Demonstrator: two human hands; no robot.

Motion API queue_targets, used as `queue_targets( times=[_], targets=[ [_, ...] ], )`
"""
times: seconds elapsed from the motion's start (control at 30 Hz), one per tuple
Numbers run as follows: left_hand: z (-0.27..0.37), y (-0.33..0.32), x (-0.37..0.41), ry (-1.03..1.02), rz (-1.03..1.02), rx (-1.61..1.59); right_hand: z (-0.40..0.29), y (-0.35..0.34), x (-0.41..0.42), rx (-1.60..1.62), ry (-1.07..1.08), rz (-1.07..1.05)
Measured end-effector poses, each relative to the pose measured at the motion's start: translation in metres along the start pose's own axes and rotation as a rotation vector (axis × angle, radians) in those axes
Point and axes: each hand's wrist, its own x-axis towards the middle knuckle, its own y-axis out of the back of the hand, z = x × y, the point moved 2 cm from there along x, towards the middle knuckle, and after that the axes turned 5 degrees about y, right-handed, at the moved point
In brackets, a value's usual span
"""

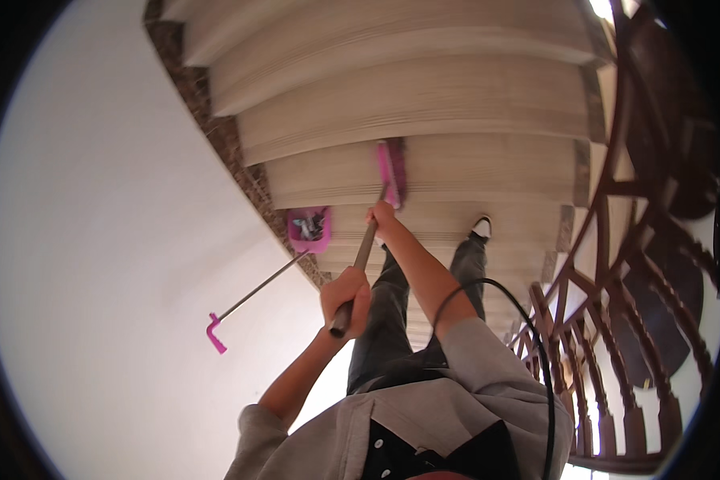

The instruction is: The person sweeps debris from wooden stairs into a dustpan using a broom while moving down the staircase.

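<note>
My left hand [346,300] is closed around the upper end of a broom's metal handle [365,252]. Lower on the same handle, close to the head, my right hand [382,217] grips it. The broom's pink head with dark bristles [391,173] lies across a stair tread ahead of me, slightly blurred. On a step to the left, beside the wall, rests a pink dustpan [309,245] with grey and dark debris [309,226] inside. Its thin pole [264,285] rises to a pink hooked grip [217,333].
Curved beige stone stairs [408,96] rise ahead and continue below my feet. A white wall [108,210] with brown marble skirting [237,139] borders the left. Dark wooden balusters [603,372] line the right. A black cable [537,327] loops past my right arm.
</note>
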Motion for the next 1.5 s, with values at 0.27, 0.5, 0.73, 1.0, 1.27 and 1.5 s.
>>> queue_targets(
  times=[0.27,0.5,0.73,1.0,1.27,1.5],
  targets=[
    [-0.062,0.099,-0.037,-0.067,0.055,-0.507,-0.028,0.039,-0.076,-0.139,0.285,0.118],
    [-0.181,0.220,0.002,-0.139,0.024,-0.558,0.071,-0.059,0.023,-0.265,0.325,0.155],
    [-0.274,0.397,-0.050,-0.079,0.225,-0.311,0.309,-0.243,0.050,-0.297,-0.026,-0.042],
    [-0.313,0.477,-0.140,0.038,0.801,-0.559,0.403,-0.299,0.006,-0.620,0.180,0.065],
    [-0.334,0.420,-0.183,0.244,0.990,-0.510,0.442,-0.235,0.054,-1.022,0.135,-0.046],
    [-0.276,0.433,-0.194,0.119,1.054,-0.506,0.446,-0.244,-0.013,-1.118,0.067,-0.044]
  ],
)
